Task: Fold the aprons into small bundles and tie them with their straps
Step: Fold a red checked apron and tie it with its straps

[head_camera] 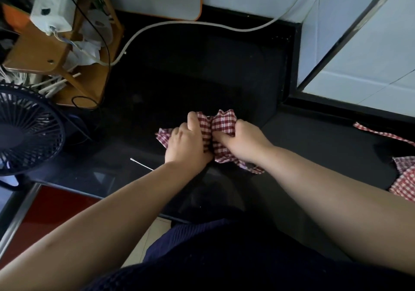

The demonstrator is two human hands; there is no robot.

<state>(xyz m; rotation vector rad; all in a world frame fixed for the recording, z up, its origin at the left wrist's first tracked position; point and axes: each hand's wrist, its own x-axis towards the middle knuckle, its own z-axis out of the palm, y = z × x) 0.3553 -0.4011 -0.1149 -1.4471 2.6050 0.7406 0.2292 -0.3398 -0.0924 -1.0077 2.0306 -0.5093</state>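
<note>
- At my far left a dark fan point(27, 131) stands at the edge of the black countertop point(202, 77).
- Behind the fan, a wooden rack point(45, 50) holds clutter. Pale sticks point(58, 86) poke out of its lower part, crumpled white plastic point(89, 50) sits in the middle, and a white box point(52, 19) with wires rests on top.
- A white cable point(179, 24) runs from the rack along the back of the counter and up the tiled wall.
- A thin white stick point(141, 163) lies on the counter just beside the left forearm.
- The left hand point(186, 142) is clamped on the left half of the checked apron point(222, 120), fingers curled into the cloth and thumb lying along the far side.
- I see that apron bunched into a small bundle mid-counter between both hands. Cloth puffs up past the knuckles and a corner trails by the right wrist.
- The right hand point(238, 138) grips the right half, fingers dug into the fold, touching the left hand.
- At far right a second apron point(404, 176) lies at the counter's edge, well apart from the bundle, with its strap point(379, 133) trailing across the counter.
</note>
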